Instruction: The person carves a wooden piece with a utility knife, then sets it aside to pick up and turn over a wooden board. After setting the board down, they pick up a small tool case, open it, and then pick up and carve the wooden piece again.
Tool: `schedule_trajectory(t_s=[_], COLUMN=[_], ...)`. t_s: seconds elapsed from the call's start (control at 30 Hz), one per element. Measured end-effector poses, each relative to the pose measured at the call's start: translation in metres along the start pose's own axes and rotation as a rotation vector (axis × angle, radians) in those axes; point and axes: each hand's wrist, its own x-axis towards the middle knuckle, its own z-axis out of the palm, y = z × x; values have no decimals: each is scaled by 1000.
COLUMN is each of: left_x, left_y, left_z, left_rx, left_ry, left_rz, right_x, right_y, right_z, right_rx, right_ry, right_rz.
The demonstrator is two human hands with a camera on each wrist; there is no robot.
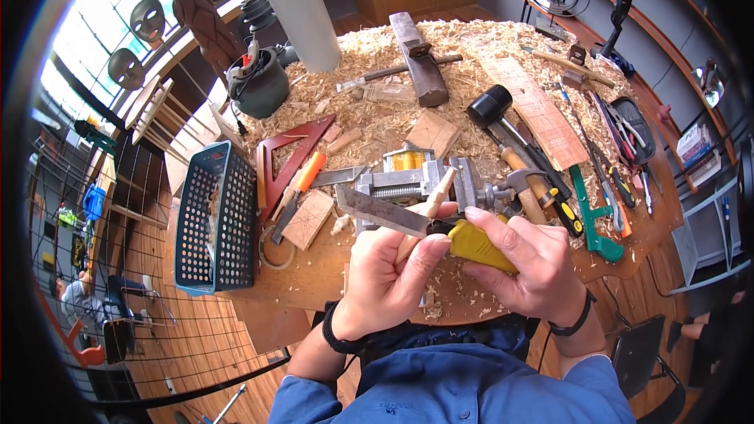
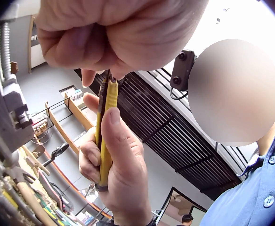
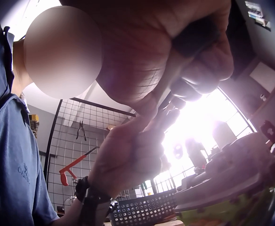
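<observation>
The left hand [image 1: 386, 279] grips a thin, pale wooden stick [image 1: 441, 190] whose narrow end points up and away. The right hand [image 1: 528, 261] holds the yellow handle [image 1: 481, 246] of a knife, and its wide blade [image 1: 381, 212] extends leftward across the stick. At the base of the blade, the left thumb touches or nearly touches the knife. From below, in the left wrist view, right-hand fingers [image 2: 91, 157] wrap the yellow handle [image 2: 110, 101], while the left hand [image 2: 123, 35] hides the stick. In the right wrist view the left hand [image 3: 128, 157] is beyond the right hand [image 3: 147, 56].
A metal vise [image 1: 400, 180] stands just beyond the hands. Left are a perforated basket [image 1: 216, 220], a red triangle [image 1: 271, 161] and an orange-handled knife [image 1: 310, 173]. A black mallet [image 1: 489, 105], a green-handled saw [image 1: 603, 245] and other tools lie right, among wood shavings [image 1: 463, 47].
</observation>
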Motion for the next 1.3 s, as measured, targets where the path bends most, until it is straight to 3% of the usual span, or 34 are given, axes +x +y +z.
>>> schedule_trajectory(t_s=[0.47, 0.63, 1.3], left_x=[-2, 1, -2], left_y=[-1, -7, -4], left_z=[-2, 4, 5], left_rx=[93, 76, 223], left_ry=[10, 87, 170], left_rz=[-45, 74, 57], right_x=[-1, 0, -1], right_y=[-1, -1, -2], right_z=[2, 1, 1], right_rx=[-39, -28, -62], right_ry=[23, 10, 24], right_rz=[-6, 0, 4])
